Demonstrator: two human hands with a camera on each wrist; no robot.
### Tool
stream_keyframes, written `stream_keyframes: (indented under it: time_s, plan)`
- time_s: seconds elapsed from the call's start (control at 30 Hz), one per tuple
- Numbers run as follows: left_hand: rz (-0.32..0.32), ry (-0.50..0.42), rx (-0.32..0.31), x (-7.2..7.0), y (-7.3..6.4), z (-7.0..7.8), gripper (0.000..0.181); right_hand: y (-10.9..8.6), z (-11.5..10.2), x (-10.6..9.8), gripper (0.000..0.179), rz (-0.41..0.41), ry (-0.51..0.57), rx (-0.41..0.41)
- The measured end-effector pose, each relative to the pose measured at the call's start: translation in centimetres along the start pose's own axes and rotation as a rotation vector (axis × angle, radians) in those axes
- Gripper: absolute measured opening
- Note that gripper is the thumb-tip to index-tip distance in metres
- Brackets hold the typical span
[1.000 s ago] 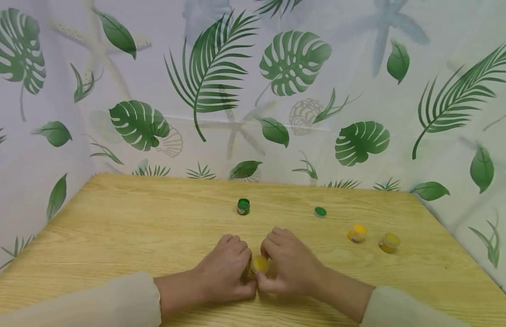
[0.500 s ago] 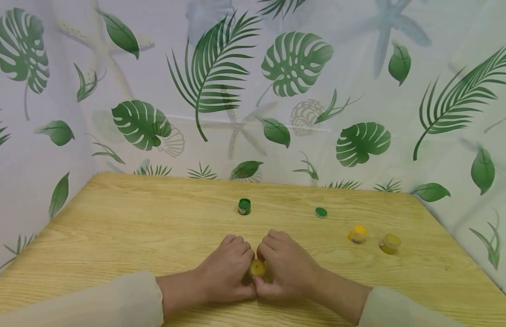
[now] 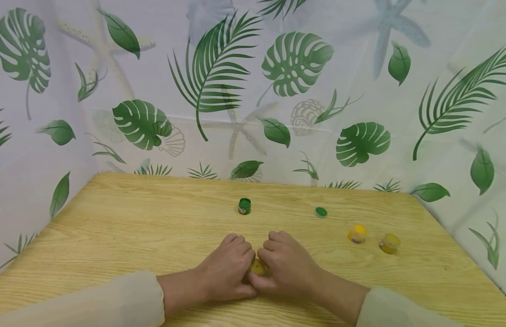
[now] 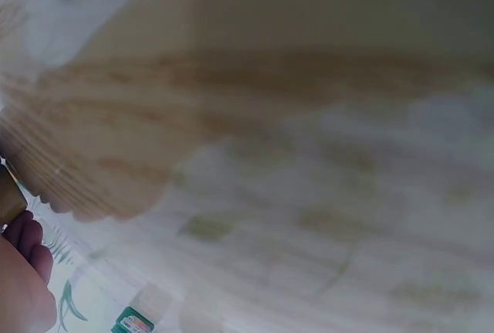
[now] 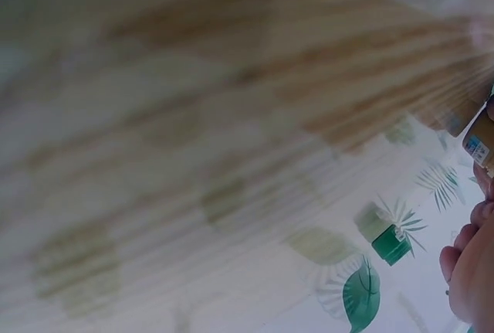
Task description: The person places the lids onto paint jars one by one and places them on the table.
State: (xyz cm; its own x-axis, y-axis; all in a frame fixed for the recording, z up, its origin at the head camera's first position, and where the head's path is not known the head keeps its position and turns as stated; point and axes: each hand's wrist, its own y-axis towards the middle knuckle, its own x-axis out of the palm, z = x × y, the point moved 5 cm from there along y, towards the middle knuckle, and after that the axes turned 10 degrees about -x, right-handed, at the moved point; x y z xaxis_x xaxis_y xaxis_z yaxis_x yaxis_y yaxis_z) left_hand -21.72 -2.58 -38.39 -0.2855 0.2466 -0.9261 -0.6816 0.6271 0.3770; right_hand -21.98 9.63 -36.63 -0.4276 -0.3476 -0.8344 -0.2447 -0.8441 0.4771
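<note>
A small paint jar with a dark yellow top is held low over the front of the table between both hands. My left hand grips it from the left with curled fingers. From the other side my right hand grips it too, its thumb across the near edge of the top. Fingers cover most of the jar's sides. In the right wrist view, a label shows on the jar by the right fingers. A slice of the jar appears beside the left hand in the left wrist view.
Farther back on the wooden table stands an open green paint jar. Its green lid lies to the right. Two more jars, one bright yellow and one dark yellow, stand at the right. Leaf-printed cloth walls the back and sides.
Both hands have drawn closer around the jar, and the right thumb has slid left over its near edge. Less of the yellow top shows now. The things on the table stay put.
</note>
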Motion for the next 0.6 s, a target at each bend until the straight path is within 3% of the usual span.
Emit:
stream_keyframes:
  time_s: [0.3,0.6]
  plan:
    - [0.019,-0.034,-0.041,-0.08,0.02,-0.43,0.036,-0.14,0.22,-0.16,0.031,-0.021,0.023,0.013]
    - [0.080,-0.022,-0.013,0.22,-0.16,-0.18,0.034,-0.36,-0.07,0.23,0.026,-0.001,0.016,-0.021]
